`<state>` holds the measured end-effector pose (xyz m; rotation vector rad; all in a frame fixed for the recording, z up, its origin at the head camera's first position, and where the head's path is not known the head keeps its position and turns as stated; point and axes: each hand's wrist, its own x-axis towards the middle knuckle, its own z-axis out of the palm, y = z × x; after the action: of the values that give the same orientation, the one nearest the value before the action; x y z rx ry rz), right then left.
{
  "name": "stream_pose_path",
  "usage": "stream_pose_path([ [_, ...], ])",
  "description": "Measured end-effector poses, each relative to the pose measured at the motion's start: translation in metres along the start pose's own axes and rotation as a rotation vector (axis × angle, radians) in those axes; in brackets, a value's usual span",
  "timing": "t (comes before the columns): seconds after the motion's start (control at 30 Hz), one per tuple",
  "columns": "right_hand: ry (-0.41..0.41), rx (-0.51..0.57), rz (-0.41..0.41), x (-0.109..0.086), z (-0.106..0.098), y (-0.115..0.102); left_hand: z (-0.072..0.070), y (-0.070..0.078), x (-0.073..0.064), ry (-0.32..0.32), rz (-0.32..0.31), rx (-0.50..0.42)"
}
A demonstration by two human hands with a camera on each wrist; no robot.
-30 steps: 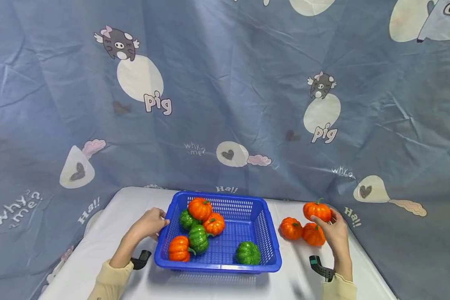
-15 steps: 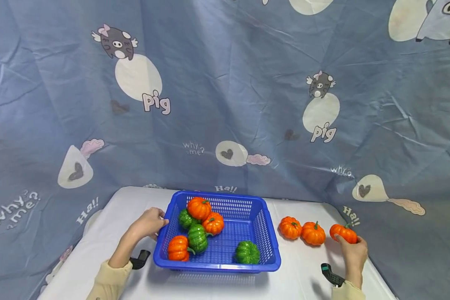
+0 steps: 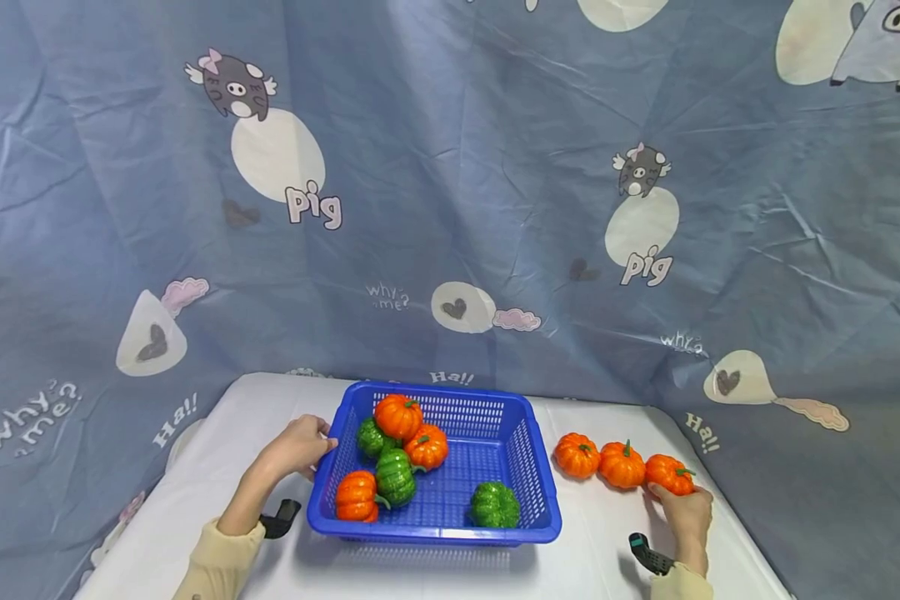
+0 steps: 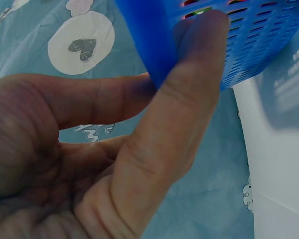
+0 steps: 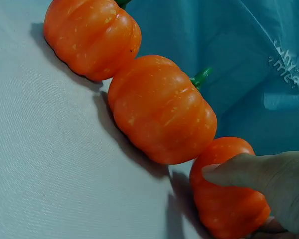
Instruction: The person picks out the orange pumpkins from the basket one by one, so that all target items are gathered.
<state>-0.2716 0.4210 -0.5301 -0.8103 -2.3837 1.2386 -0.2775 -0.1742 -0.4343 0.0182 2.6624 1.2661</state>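
Observation:
My right hand grips a small orange pumpkin at the right end of a row on the white table. In the right wrist view my thumb lies across that pumpkin, which touches the middle orange pumpkin. A third orange pumpkin stands at the row's left end. My left hand holds the left rim of a blue plastic basket, thumb and a finger pinching its edge. Inside the basket lie orange pumpkins and green pumpkins.
The white table extends around the basket and row. A blue-grey cloth with printed pigs hangs behind and beside it. Black wrist cameras sit by both forearms.
My right hand carried the orange pumpkin off the other two, down to the right, then pushed it left against the middle one, nudging the row left. The left hand has stayed at the rim.

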Motion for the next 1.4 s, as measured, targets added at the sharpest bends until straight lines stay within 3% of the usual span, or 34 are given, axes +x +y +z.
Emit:
stream_pose_path([
  [0.23, -0.015, -0.04, -0.028, 0.002, -0.005, -0.013, 0.001, -0.001, -0.001, -0.001, -0.002, -0.014],
  [0.4, 0.045, -0.031, -0.088, -0.005, -0.013, -0.049, 0.0, -0.001, 0.0, 0.003, 0.002, -0.012],
  [0.53, 0.033, -0.015, -0.154, -0.02, -0.015, -0.084, 0.0, -0.001, -0.001, 0.004, 0.004, -0.017],
  [0.83, -0.132, 0.003, -0.336, -0.054, 0.015, -0.137, 0.0, -0.001, -0.001, 0.004, 0.007, -0.034],
  [1.1, -0.347, 0.128, -0.451, -0.082, 0.055, -0.164, 0.0, -0.001, -0.003, 0.007, 0.003, -0.02],
  [1.4, -0.517, 0.141, -0.517, -0.114, 0.094, -0.183, 0.0, 0.001, -0.003, 0.002, -0.004, -0.004],
])
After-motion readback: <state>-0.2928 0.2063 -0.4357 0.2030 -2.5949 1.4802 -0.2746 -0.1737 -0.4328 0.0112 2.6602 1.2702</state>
